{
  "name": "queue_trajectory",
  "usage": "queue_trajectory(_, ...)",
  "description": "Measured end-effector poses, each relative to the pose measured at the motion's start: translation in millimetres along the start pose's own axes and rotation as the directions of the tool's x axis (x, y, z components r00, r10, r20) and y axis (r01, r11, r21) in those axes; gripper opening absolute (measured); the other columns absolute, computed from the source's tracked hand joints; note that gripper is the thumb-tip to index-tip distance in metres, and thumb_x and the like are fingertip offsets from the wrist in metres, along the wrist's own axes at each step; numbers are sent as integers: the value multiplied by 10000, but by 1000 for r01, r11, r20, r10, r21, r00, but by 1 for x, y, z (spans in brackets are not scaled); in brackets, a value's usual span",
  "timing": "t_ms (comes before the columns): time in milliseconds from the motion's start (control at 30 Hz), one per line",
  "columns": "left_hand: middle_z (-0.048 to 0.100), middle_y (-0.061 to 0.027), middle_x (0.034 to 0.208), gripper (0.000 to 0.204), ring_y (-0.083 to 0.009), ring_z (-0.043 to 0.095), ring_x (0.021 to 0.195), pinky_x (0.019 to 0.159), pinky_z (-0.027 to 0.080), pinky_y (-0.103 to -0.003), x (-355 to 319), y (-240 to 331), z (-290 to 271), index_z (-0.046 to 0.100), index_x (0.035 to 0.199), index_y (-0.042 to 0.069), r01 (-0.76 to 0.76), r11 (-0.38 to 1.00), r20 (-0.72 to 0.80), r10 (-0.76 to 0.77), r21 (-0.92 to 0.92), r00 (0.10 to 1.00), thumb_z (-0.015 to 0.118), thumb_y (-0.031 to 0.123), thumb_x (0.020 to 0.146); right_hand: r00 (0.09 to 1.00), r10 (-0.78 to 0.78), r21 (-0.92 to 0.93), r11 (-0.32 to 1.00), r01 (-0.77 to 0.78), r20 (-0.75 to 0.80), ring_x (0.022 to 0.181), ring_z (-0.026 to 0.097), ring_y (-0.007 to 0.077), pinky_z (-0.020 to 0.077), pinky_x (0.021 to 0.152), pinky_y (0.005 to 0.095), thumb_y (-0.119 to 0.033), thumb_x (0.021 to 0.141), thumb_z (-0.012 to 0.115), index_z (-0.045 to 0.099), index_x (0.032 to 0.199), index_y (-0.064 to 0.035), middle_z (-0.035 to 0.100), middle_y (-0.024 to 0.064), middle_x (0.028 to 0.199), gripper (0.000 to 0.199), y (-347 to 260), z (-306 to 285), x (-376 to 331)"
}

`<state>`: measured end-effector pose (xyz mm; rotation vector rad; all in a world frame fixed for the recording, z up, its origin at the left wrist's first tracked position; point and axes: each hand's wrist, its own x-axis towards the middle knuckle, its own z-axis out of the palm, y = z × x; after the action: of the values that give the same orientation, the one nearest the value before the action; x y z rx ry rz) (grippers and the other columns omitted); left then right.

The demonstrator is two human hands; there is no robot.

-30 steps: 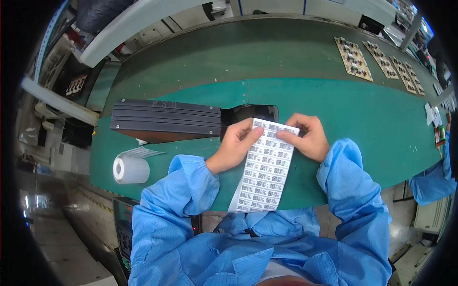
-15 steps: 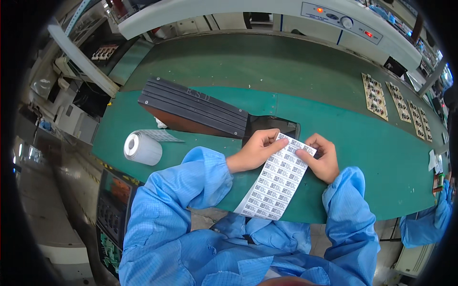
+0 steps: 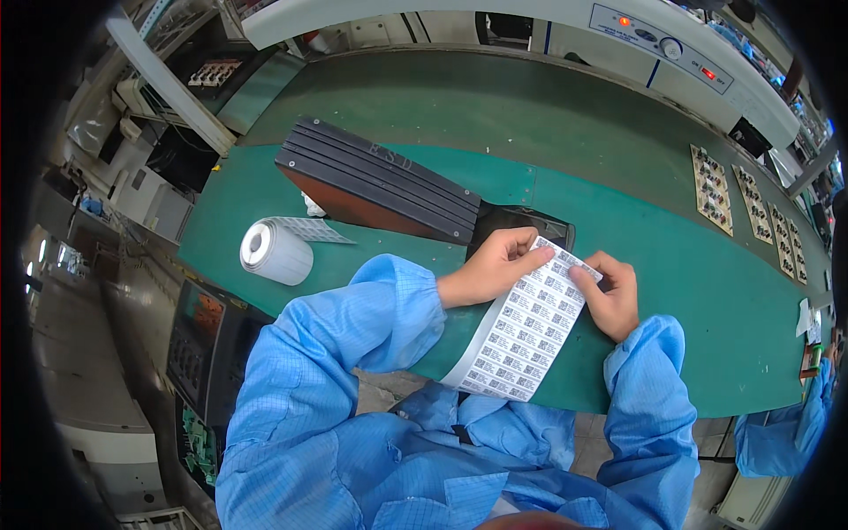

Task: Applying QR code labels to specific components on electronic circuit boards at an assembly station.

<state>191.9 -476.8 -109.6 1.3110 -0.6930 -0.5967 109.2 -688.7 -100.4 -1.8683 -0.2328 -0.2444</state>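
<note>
A white sheet of printed labels hangs between my two hands, its lower end reaching past the table's front edge. My left hand pinches its upper left corner, thumb on top. At the upper right corner my right hand grips it between thumb and bent fingers. Small square codes in rows cover the sheet. To the left a roll of labels lies on the green mat, a loose strip trailing from it to the right. Behind my left hand stands a long dark grey box-shaped device with a black end part.
The green mat covers the near worktop. Several circuit board panels lie at the far right. Overhead at the back runs a white unit with a control panel. A dark machine stands below the table's left side.
The view has shifted slightly, so the table's things sit a little further right and mostly higher. Both hands keep their hold on the label sheet.
</note>
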Motion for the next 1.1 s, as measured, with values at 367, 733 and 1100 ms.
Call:
queue_trajectory(367, 652, -6, 845, 190, -18, 603, 777, 633, 489, -207, 3, -2, 1, 557, 895, 34, 5, 1000, -6, -5, 28, 1000, 567, 183, 1013, 1000, -4, -115, 993, 5, 11, 585, 627, 102, 447, 530, 250, -150, 900, 695, 661, 766, 6, 680, 77, 655, 208, -14, -4, 0)
queue_trajectory(733, 637, -12, 807, 205, -33, 586, 742, 619, 474, -217, 1, 3, 4, 544, 864, 30, 14, 1000, -26, -14, -7, 1000, 598, 180, 994, 1000, -2, -142, 990, 2, -2, 593, 633, 109, 454, 543, 249, -134, 884, 705, 660, 767, 3, 686, 81, 665, 186, -12, -3, 0)
queue_trajectory(1100, 645, -11, 845, 184, -31, 601, 767, 627, 488, -213, 2, 2, 0, 580, 962, 24, 14, 999, 8, -15, 49, 1000, 573, 201, 1010, 997, -78, -165, 983, 75, -16, 521, 591, 97, 421, 480, 261, -165, 884, 723, 669, 767, -2, 652, 67, 605, 208, -5, 2, 2)
